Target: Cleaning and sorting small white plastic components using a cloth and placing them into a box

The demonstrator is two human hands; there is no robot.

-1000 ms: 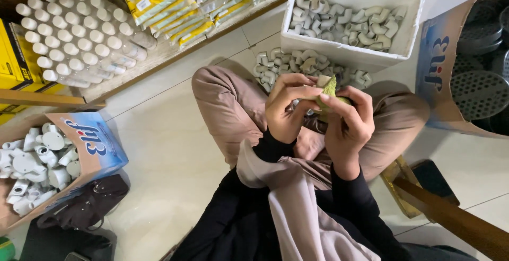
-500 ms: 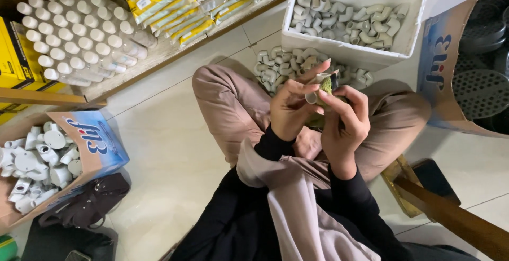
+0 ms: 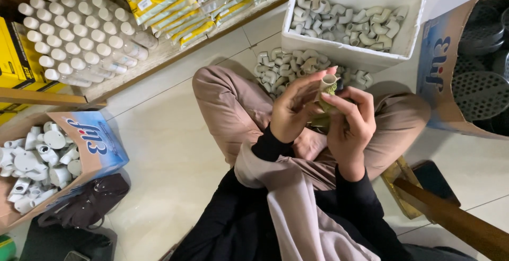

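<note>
White pipe elbow (image 3: 327, 84) sits pinched in left hand (image 3: 293, 111); right hand (image 3: 351, 125), at four o'clock, grips its lower end.

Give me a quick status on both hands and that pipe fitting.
Left hand and right hand both gripping one pale pipe fitting above the lap. Loose fittings on floor ahead, white bin behind. Nothing blocking.

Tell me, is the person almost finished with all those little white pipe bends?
Not nearly, it seems. The white tub already holds many pipe elbows, perhaps finished ones. Right now the left hand and right hand hold one elbow together with something green against it. A pile of elbows waits on the floor by the knees.
</note>
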